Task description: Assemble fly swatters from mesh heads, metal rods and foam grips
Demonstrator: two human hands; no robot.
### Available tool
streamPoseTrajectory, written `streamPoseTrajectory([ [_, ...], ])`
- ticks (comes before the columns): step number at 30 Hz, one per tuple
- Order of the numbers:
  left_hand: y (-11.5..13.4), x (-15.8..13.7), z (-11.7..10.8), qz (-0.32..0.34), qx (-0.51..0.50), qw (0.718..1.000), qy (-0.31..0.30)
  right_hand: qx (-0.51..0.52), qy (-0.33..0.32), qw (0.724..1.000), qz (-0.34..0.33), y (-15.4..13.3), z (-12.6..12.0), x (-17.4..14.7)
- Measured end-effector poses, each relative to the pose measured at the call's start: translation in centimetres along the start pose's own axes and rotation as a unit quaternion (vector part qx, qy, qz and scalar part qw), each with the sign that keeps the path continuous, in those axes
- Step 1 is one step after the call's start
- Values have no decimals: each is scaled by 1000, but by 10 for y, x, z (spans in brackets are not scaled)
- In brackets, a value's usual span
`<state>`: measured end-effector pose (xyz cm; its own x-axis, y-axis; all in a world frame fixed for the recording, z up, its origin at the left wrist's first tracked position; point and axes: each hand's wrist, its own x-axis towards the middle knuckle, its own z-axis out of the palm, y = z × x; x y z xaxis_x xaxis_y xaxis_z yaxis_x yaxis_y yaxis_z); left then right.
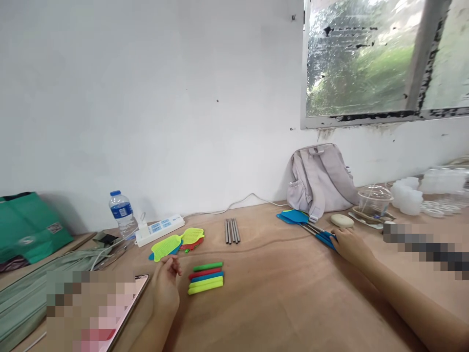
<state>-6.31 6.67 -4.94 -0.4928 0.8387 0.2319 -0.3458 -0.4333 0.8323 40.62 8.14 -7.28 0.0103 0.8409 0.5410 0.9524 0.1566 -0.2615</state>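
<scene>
My right hand (348, 247) is closed around the blue handles of a bunch of fly swatters (324, 238), lying on the table at the right. Their metal rods run back to blue heads (293, 216) by the backpack. My left hand (167, 283), its fingers loosely curled and apart, is just in front of loose yellow swatter heads (166, 247); nothing shows in it, and whether it touches them I cannot tell. Blue and red heads (192, 244) show under the yellow ones. Right of my left hand lie several coloured handles (207, 277). Several metal rods (231, 231) lie behind those.
A white power strip (160, 230) and a water bottle (122, 215) stand at the back left. A phone or tablet (134, 303) lies beside my left forearm. A grey backpack (322, 181), a pale oval object (342, 221) and clear plastic containers (406, 195) are at the right.
</scene>
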Motion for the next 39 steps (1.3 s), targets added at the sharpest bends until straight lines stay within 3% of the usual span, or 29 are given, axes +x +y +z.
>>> streamPoseTrajectory([
  [4,-5,-2,3,32,149,988,9,-16,-11,998,-65,-38,23,-1],
  [7,-5,-5,4,46,281,958,-30,-8,-47,985,-167,-84,52,-4],
  [9,-5,-5,3,68,341,936,-56,55,-79,975,-199,-119,72,-3],
  [13,-9,4,-7,121,423,895,-69,148,-142,966,-159,-180,100,19],
  [17,-16,18,-23,146,500,853,-46,151,-141,973,-106,-215,118,52],
  [23,-21,33,-40,187,594,781,-50,142,-158,975,-68,-215,131,68],
  [28,-27,47,-37,218,646,730,-55,159,-163,973,-33,-201,133,67],
  [31,-35,60,-30,227,724,651,-30,186,-159,970,-9,-191,130,64],
  [33,-40,67,-28,198,777,597,-11,214,-155,964,2,-183,126,60],
  [36,-43,74,-28,150,801,579,-34,273,-142,951,25,-172,118,53],
  [39,-42,75,-30,150,800,576,-83,346,-118,928,68,-161,108,45],
])
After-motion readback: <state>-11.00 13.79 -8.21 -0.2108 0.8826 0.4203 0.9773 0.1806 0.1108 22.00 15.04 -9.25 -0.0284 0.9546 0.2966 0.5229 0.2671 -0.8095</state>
